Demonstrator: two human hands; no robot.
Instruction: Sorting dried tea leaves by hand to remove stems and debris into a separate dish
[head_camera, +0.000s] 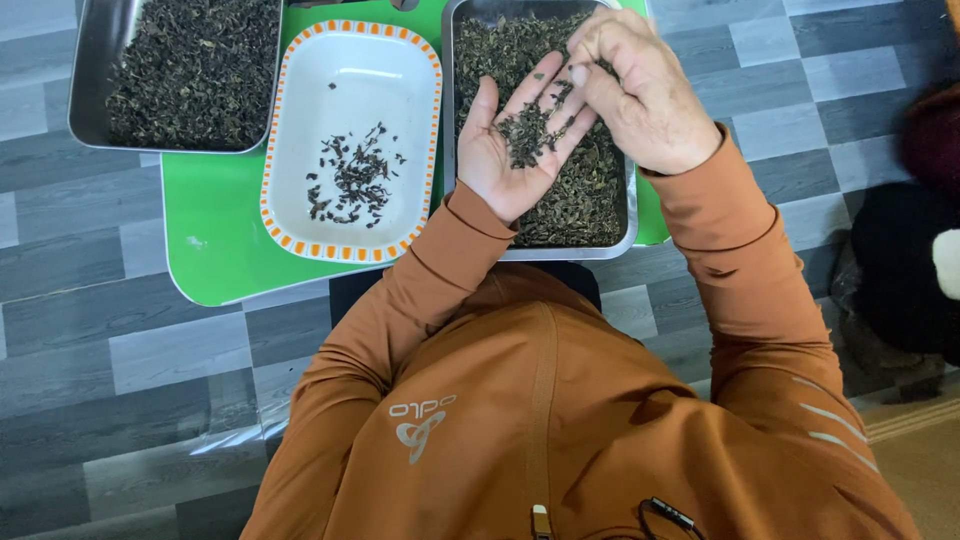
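My left hand (505, 150) lies palm up over a steel tray (628, 205) full of dark dried tea leaves, and a small heap of leaves (527, 133) rests in the palm. My right hand (640, 85) hovers just above it, with its fingertips pinching at the leaves near the left fingers. To the left stands a white rectangular dish (350, 70) with an orange-dashed rim, holding a thin scatter of leaves (350, 180).
A second steel tray (95, 70) of dried leaves sits at the upper left. Both the trays and the dish rest on a low green table (215, 230) over a grey checkered floor. Dark bundled things (905, 270) lie at the right edge.
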